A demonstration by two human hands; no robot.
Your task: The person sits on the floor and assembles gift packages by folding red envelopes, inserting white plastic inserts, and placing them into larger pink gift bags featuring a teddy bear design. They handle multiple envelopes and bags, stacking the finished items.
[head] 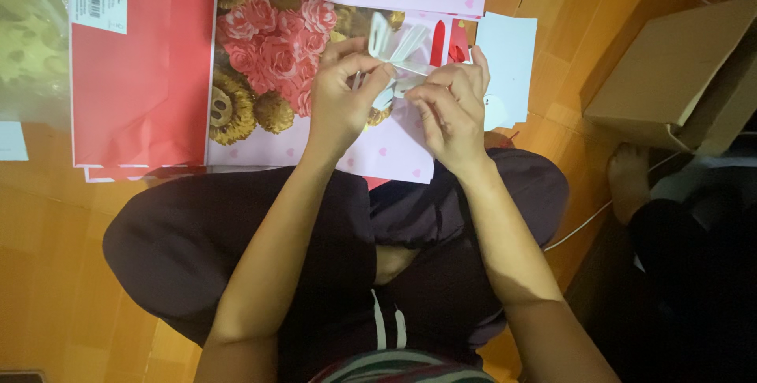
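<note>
Head view of a seated person, legs crossed, working a white ribbon bow [392,52] over a gift bag [260,75] lying flat on the floor. The left hand [341,87] is closed in a pinch on the bow's centre, thumb and forefinger meeting at the knot. The right hand [451,107] is also closed, its fingertips gripping the ribbon tail that runs out of the knot towards it.

Technique, as judged from this view: the knot pinch should stay firm while the other hand draws the tail, so the loops keep their shape; the pull is best kept short and in line with the knot, since a sideways tug would likely twist or flatten a loop.

Position of the bow: it sits between the two hands, touching both. Its loops fan upward and away from the fingertips, above the left thumb and just left of the right knuckles. The tail end is hidden under the right fingers.

Surroundings: a red bag [142,67] lies well to the left of the left hand; a cardboard box [678,75] stands well to the right of the right hand; a white card [509,52] lies just beyond the right hand.
</note>
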